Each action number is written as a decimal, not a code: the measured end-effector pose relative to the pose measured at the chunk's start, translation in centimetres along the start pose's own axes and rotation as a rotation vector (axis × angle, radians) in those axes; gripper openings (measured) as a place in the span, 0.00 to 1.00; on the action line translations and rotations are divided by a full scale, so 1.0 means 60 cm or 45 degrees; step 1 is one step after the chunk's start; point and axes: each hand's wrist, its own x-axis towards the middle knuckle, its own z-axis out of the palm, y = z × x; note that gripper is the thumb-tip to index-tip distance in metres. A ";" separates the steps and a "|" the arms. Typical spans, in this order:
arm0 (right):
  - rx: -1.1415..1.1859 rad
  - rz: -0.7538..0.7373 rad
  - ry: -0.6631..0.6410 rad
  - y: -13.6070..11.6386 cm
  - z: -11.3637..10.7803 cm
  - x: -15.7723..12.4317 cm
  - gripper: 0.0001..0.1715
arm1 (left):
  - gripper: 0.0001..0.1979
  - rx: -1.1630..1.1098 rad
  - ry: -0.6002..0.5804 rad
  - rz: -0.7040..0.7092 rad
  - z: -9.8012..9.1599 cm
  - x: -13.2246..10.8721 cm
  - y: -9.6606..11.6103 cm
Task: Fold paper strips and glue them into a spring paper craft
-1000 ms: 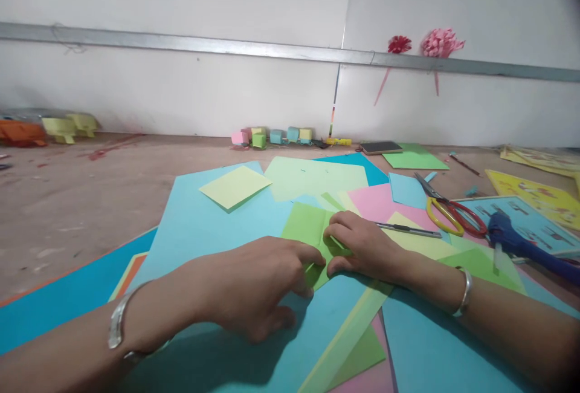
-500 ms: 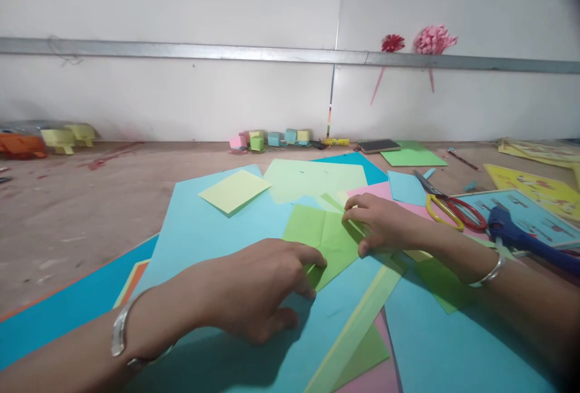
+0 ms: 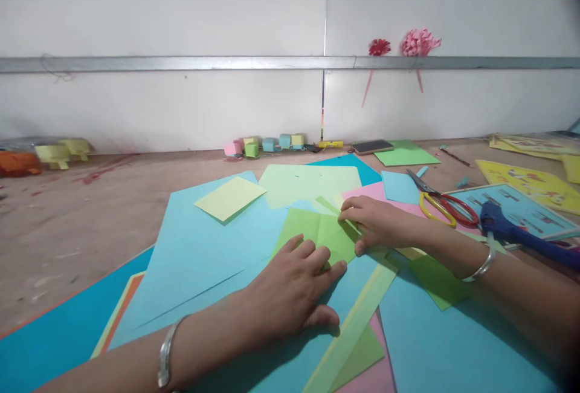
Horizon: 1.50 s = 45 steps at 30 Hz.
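Note:
A creased green paper (image 3: 312, 224) lies on a large light blue sheet (image 3: 217, 242). My left hand (image 3: 301, 281) rests palm down over its near edge, fingers spread. At the paper's right side, my right hand (image 3: 378, 224) has thumb and fingertips bent towards each other at the edge; it seems to pinch the paper there. A pale green strip (image 3: 353, 326) runs diagonally below the hands. To the left lies a folded pale yellow paper (image 3: 231, 199). Another green piece (image 3: 437, 278) is partly under my right forearm.
Scissors (image 3: 448, 208) with yellow and red handles and a blue glue gun (image 3: 507, 227) lie at the right. Small paper cubes (image 3: 269, 144), a dark phone (image 3: 372, 147) and a green square (image 3: 408, 153) are near the wall. Printed cards (image 3: 534, 184) lie far right.
My left hand has moved right and its fingers have spread over the green paper's near edge. My right hand stays at the paper's right side. The view has shifted slightly.

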 end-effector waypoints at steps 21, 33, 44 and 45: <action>0.101 -0.120 0.108 -0.008 -0.008 0.001 0.34 | 0.12 0.379 0.447 -0.116 0.032 -0.024 0.035; 0.101 -0.448 0.445 -0.027 0.005 0.001 0.15 | 0.16 0.393 -0.016 -0.486 0.001 -0.026 0.007; -0.651 -0.663 0.616 -0.038 0.009 -0.008 0.17 | 0.18 0.214 0.173 -0.495 0.042 -0.027 -0.002; -0.656 -0.616 0.602 -0.030 0.012 -0.006 0.18 | 0.15 0.181 0.178 -0.502 0.043 -0.027 -0.003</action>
